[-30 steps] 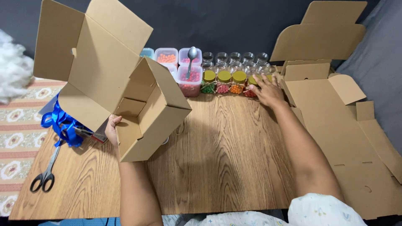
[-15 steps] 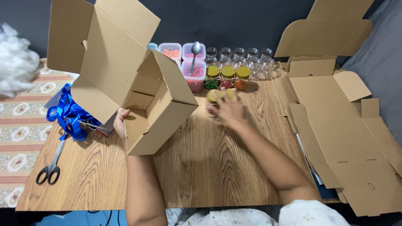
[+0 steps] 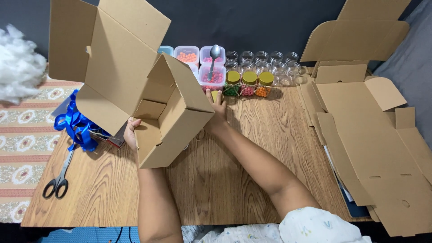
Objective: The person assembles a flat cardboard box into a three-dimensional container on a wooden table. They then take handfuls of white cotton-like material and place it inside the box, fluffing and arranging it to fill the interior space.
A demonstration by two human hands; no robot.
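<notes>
An open brown cardboard box (image 3: 176, 137) stands tilted on the wooden table (image 3: 252, 171), its big lid (image 3: 121, 63) raised toward the back left. My left hand (image 3: 131, 133) grips the box's near left wall. My right hand (image 3: 218, 110) is at the box's right flap, closed around a small gold-lidded jar (image 3: 216, 95) that is mostly hidden by my fingers. Three more gold-lidded jars of coloured beads (image 3: 249, 85) stand in a row just right of that hand.
Behind them are several empty glass jars (image 3: 265, 60) and plastic tubs of beads (image 3: 211, 74), one with a spoon (image 3: 214, 55) in it. Blue ribbon (image 3: 74, 123) and scissors (image 3: 57, 182) lie at the left, white stuffing (image 3: 18, 67) beyond. Flat cardboard blanks (image 3: 369, 135) cover the right side.
My right hand has moved left from the far end of the jar row to the box's flap, bringing one jar with it. The box has stayed in my left hand.
</notes>
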